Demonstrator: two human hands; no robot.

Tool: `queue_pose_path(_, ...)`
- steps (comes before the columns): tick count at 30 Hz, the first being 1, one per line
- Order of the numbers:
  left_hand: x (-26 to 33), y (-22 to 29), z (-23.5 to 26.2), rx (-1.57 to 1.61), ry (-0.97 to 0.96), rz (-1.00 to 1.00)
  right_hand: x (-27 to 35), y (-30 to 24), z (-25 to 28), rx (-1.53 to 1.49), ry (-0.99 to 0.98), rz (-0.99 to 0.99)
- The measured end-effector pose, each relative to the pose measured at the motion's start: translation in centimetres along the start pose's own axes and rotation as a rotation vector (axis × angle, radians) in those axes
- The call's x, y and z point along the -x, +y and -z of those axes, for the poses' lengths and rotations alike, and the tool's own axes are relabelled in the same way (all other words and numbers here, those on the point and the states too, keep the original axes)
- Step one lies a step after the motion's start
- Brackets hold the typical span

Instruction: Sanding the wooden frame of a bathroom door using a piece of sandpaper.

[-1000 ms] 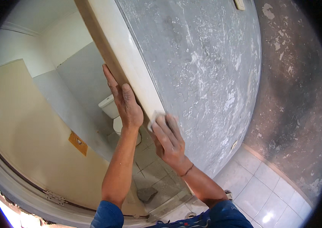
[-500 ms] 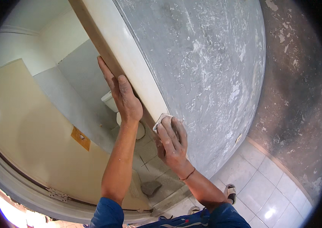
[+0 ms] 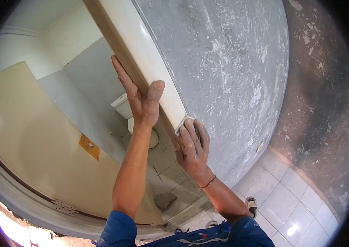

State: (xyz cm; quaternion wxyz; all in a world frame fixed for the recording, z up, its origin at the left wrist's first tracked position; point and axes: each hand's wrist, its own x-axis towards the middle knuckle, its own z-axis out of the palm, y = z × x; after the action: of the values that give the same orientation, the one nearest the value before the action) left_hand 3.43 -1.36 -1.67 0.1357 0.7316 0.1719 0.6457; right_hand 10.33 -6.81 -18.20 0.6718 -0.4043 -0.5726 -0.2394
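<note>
A cream-painted door frame runs slantwise from the top down to my right hand. My left hand rests against its brown inner edge, fingers stretched along the far side and thumb spread over the near corner, with nothing in it. Lower down, my right hand presses a folded whitish piece of sandpaper flat on the frame's face. Its fingers cover most of the sheet. Both hands look coated in pale dust.
To the right stands a grey wall with white patches. Left of the frame is a beige door with a bare latch cutout. Beyond it are a white toilet and a grey stone on the floor. White tiles lie lower right.
The view has shifted slightly, with frame and hands now further right. My left thumb has come over onto the frame's face. The right hand still presses the sandpaper on the frame.
</note>
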Motion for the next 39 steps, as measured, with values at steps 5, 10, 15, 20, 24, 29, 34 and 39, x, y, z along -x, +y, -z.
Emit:
queue_pose_path(5,-0.1,-0.2,-0.2,0.040,0.018,-0.023,-6.6,-1.3,0.1,-0.019,0.023,0.006)
queue_pose_path(10,-0.1,-0.2,-0.5,0.036,0.037,-0.043,-4.3,-1.4,0.1,0.068,0.034,0.039)
queue_pose_path(15,-0.3,-0.6,-0.5,0.028,0.038,-0.049,-7.3,-1.0,-0.6,0.044,0.088,0.055)
queue_pose_path(20,-0.1,-0.8,-0.4,0.008,0.048,-0.068,-4.2,-0.7,-0.1,0.053,0.073,0.049)
queue_pose_path(24,0.0,-0.6,-0.5,0.015,0.046,-0.059,2.3,0.3,0.5,0.073,0.013,0.039)
queue_pose_path(29,-0.3,-0.8,-0.8,0.017,0.062,-0.090,-0.6,0.0,0.4,0.081,0.027,-0.026)
queue_pose_path(34,-0.2,-0.7,-0.7,0.026,0.066,-0.079,1.1,0.1,0.3,0.066,0.046,-0.031)
queue_pose_path(39,-0.2,-0.6,-1.0,0.034,0.076,-0.086,-0.5,-0.6,0.5,0.012,0.084,-0.049)
